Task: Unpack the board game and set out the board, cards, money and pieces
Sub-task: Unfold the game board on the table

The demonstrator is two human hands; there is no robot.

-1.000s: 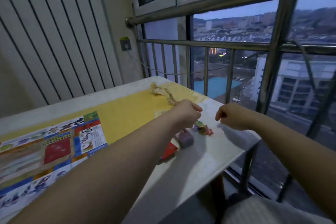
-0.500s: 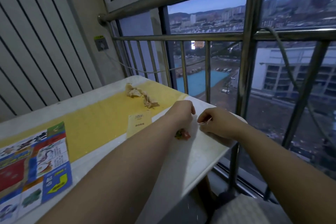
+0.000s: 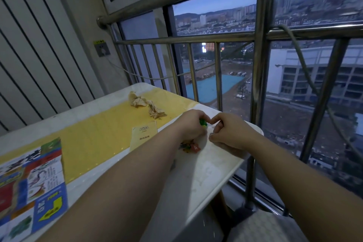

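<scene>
My left hand (image 3: 191, 125) and my right hand (image 3: 228, 133) meet at the far right end of the table (image 3: 208, 173). A small green game piece (image 3: 203, 123) is pinched in my left fingers. My right fingers curl around a small white die (image 3: 211, 133). Beneath my left wrist lies a little heap of coloured pieces (image 3: 189, 147), one of them red. A cream rules leaflet (image 3: 144, 137) lies left of the hands. The colourful game board (image 3: 31, 180) lies flat at the table's near left.
Crumpled tan paper (image 3: 146, 104) lies on the yellow strip of the table at the back. A steel railing (image 3: 259, 84) and window run close along the right edge. A slatted wall stands behind the table. My knee (image 3: 261, 228) is at bottom right.
The view has swung right, sliding the board to the left edge. My hands have drawn together, and the left one has lifted a green piece off the heap.
</scene>
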